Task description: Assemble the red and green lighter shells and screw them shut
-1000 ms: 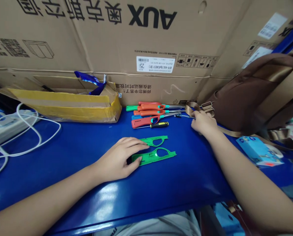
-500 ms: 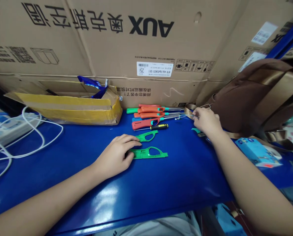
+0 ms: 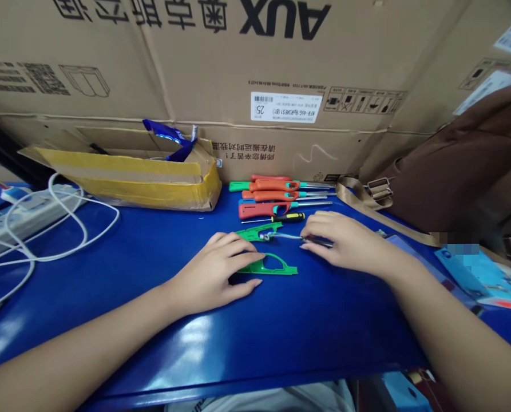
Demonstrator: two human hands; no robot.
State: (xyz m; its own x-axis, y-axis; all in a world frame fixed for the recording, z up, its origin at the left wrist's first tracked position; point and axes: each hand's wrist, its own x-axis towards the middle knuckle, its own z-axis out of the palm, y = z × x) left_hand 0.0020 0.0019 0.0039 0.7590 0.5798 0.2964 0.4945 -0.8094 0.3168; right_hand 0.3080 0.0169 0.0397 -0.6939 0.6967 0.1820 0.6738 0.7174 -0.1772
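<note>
Fingers of the left hand [image 3: 214, 277] are spreading apart, thumb below and the others above, over two green shell halves. The forefinger is resting across the lower green half [image 3: 257, 268], and the other fingertips are lying at the left end of the upper green half [image 3: 250, 233]. One right hand [image 3: 341, 240] is clamping its thumb and fingertips on one thin rod [image 3: 322, 241]; pale wires [image 3: 286, 236] are running left from those fingertips to the upper green half.

Beyond the fingers of both hands, six lighters [image 3: 264, 210] are lying bunched: two orange, two red, one green, one blue. One screwdriver [image 3: 288, 218] is lying between them and the upper green half, its handle just beyond the right fingertips.

Farther off, up and left of the left fingers, one open cardboard box [image 3: 152, 191] is holding a blue wrapper [image 3: 171, 139]; its deeper contents are staying unclear. Left of that hand, one power strip [image 3: 27, 214] is sitting beside a looping white cable [image 3: 86, 232].

Blue tabletop [image 3: 246, 343] is stretching from the left thumb toward the front edge, between the forearms. Past the right fingers, a brown strap [image 3: 401, 227] is trailing from a bag [image 3: 448, 166], and a large carton [image 3: 221, 74] is standing behind the lighters.
</note>
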